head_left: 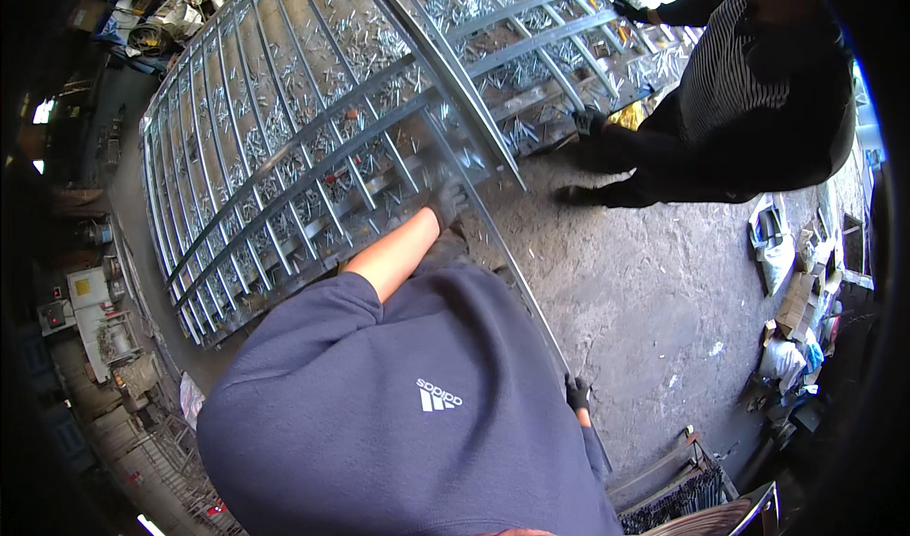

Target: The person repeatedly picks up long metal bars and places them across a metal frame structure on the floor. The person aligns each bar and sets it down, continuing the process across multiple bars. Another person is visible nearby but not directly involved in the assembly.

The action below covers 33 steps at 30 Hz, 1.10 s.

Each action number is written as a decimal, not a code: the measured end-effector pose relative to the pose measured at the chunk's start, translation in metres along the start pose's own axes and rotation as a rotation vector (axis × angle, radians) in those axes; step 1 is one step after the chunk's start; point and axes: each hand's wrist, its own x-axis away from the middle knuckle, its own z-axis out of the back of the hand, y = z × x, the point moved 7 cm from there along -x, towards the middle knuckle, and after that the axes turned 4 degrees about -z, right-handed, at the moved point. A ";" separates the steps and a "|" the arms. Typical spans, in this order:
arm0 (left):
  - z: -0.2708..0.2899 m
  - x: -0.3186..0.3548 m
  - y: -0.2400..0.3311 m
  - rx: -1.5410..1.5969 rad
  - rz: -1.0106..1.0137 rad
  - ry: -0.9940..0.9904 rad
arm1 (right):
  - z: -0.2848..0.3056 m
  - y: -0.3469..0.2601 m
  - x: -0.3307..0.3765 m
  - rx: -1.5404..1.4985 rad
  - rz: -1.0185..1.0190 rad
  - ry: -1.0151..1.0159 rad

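Note:
A long thin metal bar (520,275) slants from the metal grating down past my right side. My right hand (576,391), in a dark glove, is closed round the bar near its lower part. My left hand (449,201), in a grey glove, reaches forward beside the upper part of the same bar; its fingers are blurred, and I cannot tell how they grip. Ahead lies the large grating of metal bars (299,138), with two crossing strips and a wide metal channel (441,57) over it. Many loose metal pieces (365,51) lie scattered under and between its bars.
Another person in a striped top (735,57) and dark trousers stands at the far right, gloved hands at the grating. Bags and cardboard (796,308) lie along the right side. A rack of dark rods (678,503) is at lower right; machinery (100,318) stands left.

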 end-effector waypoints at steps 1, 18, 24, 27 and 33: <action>0.003 0.004 -0.005 -0.018 0.030 0.017 | -0.014 -0.005 -0.006 -0.074 -0.019 -0.151; 0.056 0.025 0.030 0.048 0.089 0.081 | -0.064 -0.118 -0.028 -0.400 0.056 -0.254; 0.092 0.020 0.071 0.070 0.032 0.134 | -0.061 -0.122 -0.010 -0.365 -0.005 -0.289; 0.109 0.017 0.084 0.084 0.077 0.144 | -0.060 -0.124 -0.007 -0.286 -0.042 -0.265; 0.124 0.011 0.087 0.100 0.008 0.183 | -0.064 -0.121 -0.019 -0.317 -0.168 -0.312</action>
